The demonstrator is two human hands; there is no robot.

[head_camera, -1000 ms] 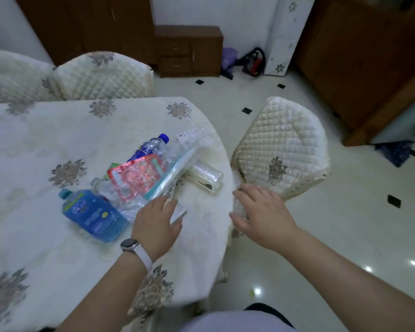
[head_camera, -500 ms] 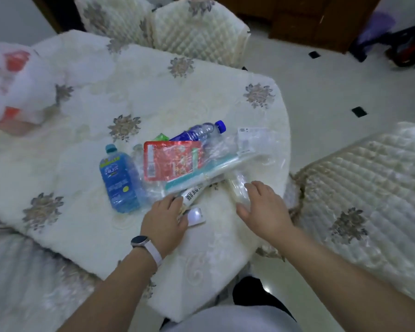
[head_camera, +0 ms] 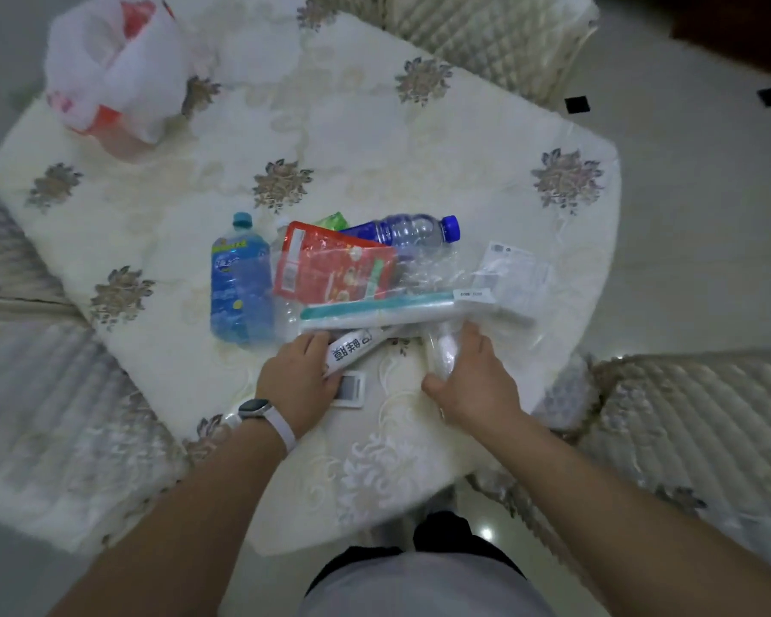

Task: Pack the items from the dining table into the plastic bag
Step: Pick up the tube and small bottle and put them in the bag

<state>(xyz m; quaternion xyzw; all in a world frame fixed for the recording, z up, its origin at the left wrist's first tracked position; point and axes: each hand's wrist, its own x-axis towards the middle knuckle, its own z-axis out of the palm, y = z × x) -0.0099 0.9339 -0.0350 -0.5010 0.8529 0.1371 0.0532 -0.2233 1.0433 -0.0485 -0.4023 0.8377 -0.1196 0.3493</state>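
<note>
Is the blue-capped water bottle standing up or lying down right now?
Lying down. The water bottle rests on its side on the table, cap pointing right, partly under the red packet.

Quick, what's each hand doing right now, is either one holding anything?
Left hand: gripping the white tube.
Right hand: gripping a clear plastic packet.

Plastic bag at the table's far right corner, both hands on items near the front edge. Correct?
No: the head view shows the plastic bag at the far left corner of the table. The left hand, on a white tube, and right hand, on a clear packet, are near the front edge.
</note>
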